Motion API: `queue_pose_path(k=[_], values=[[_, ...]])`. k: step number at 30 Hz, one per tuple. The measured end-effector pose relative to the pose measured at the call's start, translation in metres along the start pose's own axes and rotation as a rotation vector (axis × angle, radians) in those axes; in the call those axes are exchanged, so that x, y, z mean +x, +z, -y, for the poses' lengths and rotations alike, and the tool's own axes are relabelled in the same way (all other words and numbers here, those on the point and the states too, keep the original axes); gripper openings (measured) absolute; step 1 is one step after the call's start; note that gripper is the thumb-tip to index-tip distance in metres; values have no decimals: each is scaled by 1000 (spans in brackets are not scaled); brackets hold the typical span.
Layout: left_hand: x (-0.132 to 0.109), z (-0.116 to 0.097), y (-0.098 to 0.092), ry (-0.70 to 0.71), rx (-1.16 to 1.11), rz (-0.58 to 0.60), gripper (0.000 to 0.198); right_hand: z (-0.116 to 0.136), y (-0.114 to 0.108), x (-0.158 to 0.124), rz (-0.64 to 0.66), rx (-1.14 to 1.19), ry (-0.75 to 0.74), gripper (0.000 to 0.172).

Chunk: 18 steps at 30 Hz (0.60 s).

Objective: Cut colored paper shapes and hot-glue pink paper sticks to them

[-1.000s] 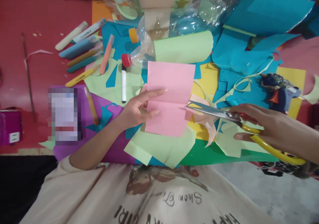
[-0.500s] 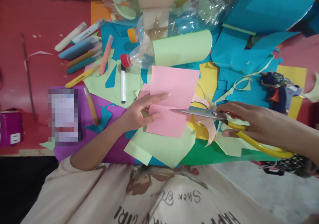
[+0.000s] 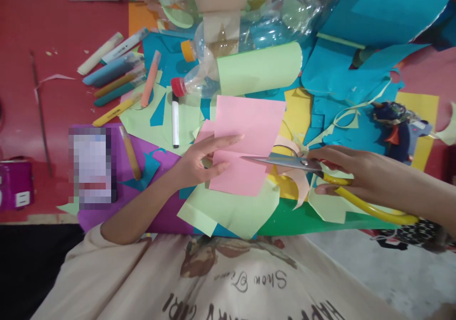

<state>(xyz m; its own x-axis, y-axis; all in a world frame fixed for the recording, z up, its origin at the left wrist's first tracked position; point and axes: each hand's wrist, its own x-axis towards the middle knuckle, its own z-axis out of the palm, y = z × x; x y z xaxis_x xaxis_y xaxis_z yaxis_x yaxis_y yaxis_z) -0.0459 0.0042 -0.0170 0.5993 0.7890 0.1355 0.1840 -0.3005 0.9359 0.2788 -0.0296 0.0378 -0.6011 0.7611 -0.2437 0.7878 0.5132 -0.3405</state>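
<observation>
Paper sheet [image 3: 249,125], pink; scissors [image 3: 304,164], silver-grey blades [image 3: 278,160], yellow handles [image 3: 374,210]. Upper bottle cap [image 3: 186,51], orange; lower bottle cap [image 3: 178,87], red. Marker pen [image 3: 175,125], white with black cap [image 3: 175,101]. Purple sheet [image 3: 167,217]; red table [image 3: 32,16]. The shirt [image 3: 142,282] I see is cream with dark lettering [image 3: 265,277].

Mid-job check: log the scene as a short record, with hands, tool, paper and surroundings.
Left hand: holds pink paper, two digits on top
Right hand: grips scissors
Scissors: yellow handles, blades together, tip over the pink paper
Beyond the paper: red-capped bottle, lying down, wrapped in light green paper
Left of the paper: white marker, black-capped
</observation>
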Motion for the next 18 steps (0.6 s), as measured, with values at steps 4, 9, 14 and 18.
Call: queue_pose_path(k=[4, 9, 14, 18], values=[[0, -1, 0, -21, 16, 10, 52, -2, 2, -1, 40, 40, 36, 67], [0, 0, 1, 6, 13, 4, 56, -4, 2, -3, 86, 91, 100, 66], [0, 0, 1, -17, 25, 1, 57, -7, 3, -4, 136, 132, 145, 61], [1, 0, 1, -43, 15, 4, 56, -8, 3, -5, 115, 128, 131, 66]])
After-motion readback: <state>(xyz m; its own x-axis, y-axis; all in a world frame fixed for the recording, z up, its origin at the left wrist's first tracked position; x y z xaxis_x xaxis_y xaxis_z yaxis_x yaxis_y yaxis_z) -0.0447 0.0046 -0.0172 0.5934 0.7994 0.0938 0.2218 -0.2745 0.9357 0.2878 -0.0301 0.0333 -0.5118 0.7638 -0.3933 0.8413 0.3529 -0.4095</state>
